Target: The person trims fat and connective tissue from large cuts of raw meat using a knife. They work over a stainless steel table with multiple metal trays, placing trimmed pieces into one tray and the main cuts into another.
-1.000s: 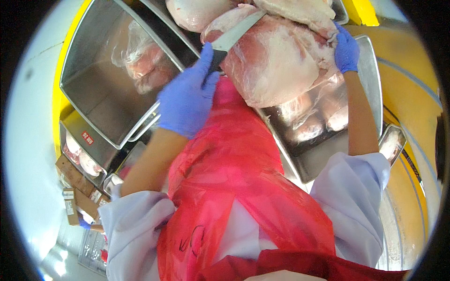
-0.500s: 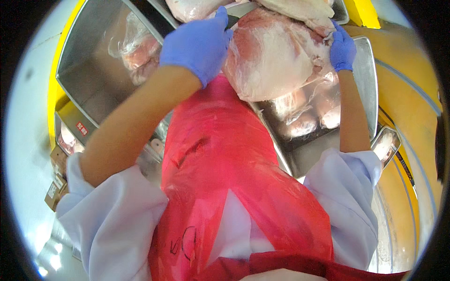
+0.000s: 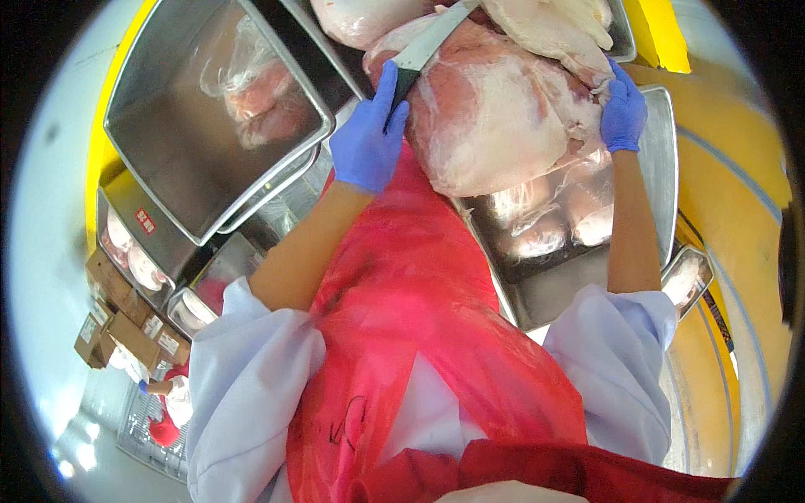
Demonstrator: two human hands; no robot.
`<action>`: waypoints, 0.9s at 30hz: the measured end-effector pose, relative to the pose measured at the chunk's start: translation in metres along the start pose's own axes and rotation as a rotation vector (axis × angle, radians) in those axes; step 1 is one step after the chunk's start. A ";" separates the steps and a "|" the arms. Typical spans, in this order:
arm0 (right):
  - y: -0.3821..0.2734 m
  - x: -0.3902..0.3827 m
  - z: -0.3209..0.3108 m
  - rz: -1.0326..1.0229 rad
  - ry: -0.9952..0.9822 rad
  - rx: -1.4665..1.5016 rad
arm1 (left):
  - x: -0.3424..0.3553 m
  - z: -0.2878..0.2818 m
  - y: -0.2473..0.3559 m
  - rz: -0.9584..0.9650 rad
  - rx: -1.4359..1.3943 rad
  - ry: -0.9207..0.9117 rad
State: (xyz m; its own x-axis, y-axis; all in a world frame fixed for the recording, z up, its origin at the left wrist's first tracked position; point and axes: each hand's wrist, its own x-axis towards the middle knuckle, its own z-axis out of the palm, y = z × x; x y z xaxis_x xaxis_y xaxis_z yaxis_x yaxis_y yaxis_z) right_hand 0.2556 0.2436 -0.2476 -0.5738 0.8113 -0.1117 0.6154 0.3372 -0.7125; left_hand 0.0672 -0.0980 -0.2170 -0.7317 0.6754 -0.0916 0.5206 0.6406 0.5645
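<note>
My blue-gloved left hand point(image 3: 366, 142) is closed on the black handle of a large knife point(image 3: 432, 38), whose broad pale blade reaches up and right across the top of a big pale-pink cut of meat point(image 3: 495, 117). At this cut's upper right, my right hand point(image 3: 623, 113), also gloved, has its fingers closed on a fatty flap of meat point(image 3: 549, 29). Another rounded piece of meat point(image 3: 356, 12) sits behind, at the top edge. Below the big cut, a steel tray point(image 3: 553, 293) holds several pieces of plastic-wrapped meat point(image 3: 537, 230).
At left, a steel bin point(image 3: 159, 138) holds bagged meat point(image 3: 256, 101); lower trays with meat point(image 3: 138, 256) and cardboard boxes point(image 3: 126, 323) stand beside it. Another person in white point(image 3: 176, 398) is at lower left. A smaller tray point(image 3: 688, 277) sits right, above a yellow surface point(image 3: 729, 201).
My left hand and knife moved up and forward, then came back toward me, with the blade showing again. My right hand stays on the meat, slightly lower in the picture now.
</note>
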 end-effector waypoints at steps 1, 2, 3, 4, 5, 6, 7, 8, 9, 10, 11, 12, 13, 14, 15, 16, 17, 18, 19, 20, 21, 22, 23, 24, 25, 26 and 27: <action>-0.006 -0.001 0.000 -0.031 0.003 0.008 | 0.001 -0.003 -0.004 0.034 -0.020 0.011; -0.007 0.003 0.000 -0.027 -0.002 0.015 | 0.006 -0.008 -0.004 0.010 0.007 -0.028; -0.003 0.002 0.001 -0.016 -0.009 0.014 | 0.007 -0.015 -0.001 -0.016 0.028 -0.074; -0.001 0.004 0.001 -0.004 -0.017 0.013 | 0.012 -0.023 0.001 -0.041 0.049 -0.123; 0.000 0.003 -0.001 -0.111 -0.035 -0.084 | 0.014 -0.031 0.000 -0.047 -0.008 -0.153; -0.001 0.008 -0.005 -0.121 -0.044 -0.105 | 0.018 -0.033 -0.004 -0.057 -0.075 -0.151; -0.004 0.015 -0.009 -0.130 -0.052 -0.126 | 0.026 -0.032 -0.009 -0.068 -0.141 -0.150; -0.003 0.019 -0.015 -0.195 -0.040 -0.246 | 0.027 -0.030 -0.012 -0.085 -0.208 -0.168; -0.012 0.026 -0.015 -0.270 -0.021 -0.360 | 0.032 -0.032 -0.011 -0.106 -0.249 -0.188; -0.023 0.026 -0.017 -0.245 -0.037 -0.340 | 0.026 -0.028 -0.015 -0.124 -0.282 -0.196; -0.052 0.031 -0.012 -0.235 -0.041 -0.316 | 0.024 -0.021 -0.019 -0.136 -0.313 -0.186; -0.070 0.034 -0.010 -0.220 -0.037 -0.298 | 0.024 -0.015 -0.022 -0.137 -0.349 -0.181; -0.063 0.053 -0.013 -0.194 -0.081 -0.338 | 0.023 -0.011 -0.022 -0.129 -0.380 -0.165; -0.066 0.070 -0.006 -0.246 -0.083 -0.362 | 0.024 -0.010 -0.019 -0.128 -0.403 -0.150; -0.078 0.074 -0.004 -0.270 -0.088 -0.404 | 0.019 -0.010 -0.015 -0.125 -0.439 -0.164; -0.093 0.077 -0.001 -0.296 -0.095 -0.445 | 0.015 -0.013 -0.010 -0.124 -0.475 -0.177; -0.139 0.060 0.032 -0.341 -0.123 -0.165 | 0.014 -0.024 -0.007 -0.184 -0.455 -0.212; -0.146 0.070 0.035 -0.393 -0.185 -0.284 | 0.019 -0.036 -0.008 -0.178 -0.411 -0.241; -0.149 0.084 0.040 -0.448 -0.249 -0.395 | 0.024 -0.047 -0.008 -0.175 -0.360 -0.264; -0.151 0.095 0.046 -0.500 -0.314 -0.512 | 0.025 -0.055 -0.010 -0.170 -0.314 -0.289; -0.150 0.104 0.051 -0.538 -0.318 -0.628 | 0.024 -0.062 -0.013 -0.176 -0.333 -0.307; -0.148 0.110 0.059 -0.574 -0.324 -0.745 | 0.024 -0.069 -0.022 -0.182 -0.352 -0.326; -0.152 0.116 0.066 -0.617 -0.329 -0.859 | 0.024 -0.076 -0.030 -0.192 -0.369 -0.339; -0.169 0.118 0.076 -0.553 -0.443 -0.868 | 0.024 -0.080 -0.037 -0.226 -0.348 -0.359; -0.192 0.122 0.084 -0.485 -0.556 -0.876 | 0.023 -0.084 -0.045 -0.260 -0.328 -0.379; -0.205 0.121 0.085 -0.405 -0.664 -0.886 | 0.023 -0.087 -0.052 -0.287 -0.310 -0.408; -0.198 0.127 0.089 -0.440 -0.695 -0.876 | 0.021 -0.087 -0.059 -0.278 -0.377 -0.367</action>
State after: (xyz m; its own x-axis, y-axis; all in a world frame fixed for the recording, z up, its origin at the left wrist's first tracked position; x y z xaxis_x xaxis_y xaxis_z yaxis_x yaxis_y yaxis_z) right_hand 0.0127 0.2375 -0.1828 -0.8300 0.2052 -0.5186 0.2974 0.9495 -0.1003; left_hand -0.0173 -0.1536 -0.1813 -0.5833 0.6264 -0.5172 0.0900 0.6826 0.7252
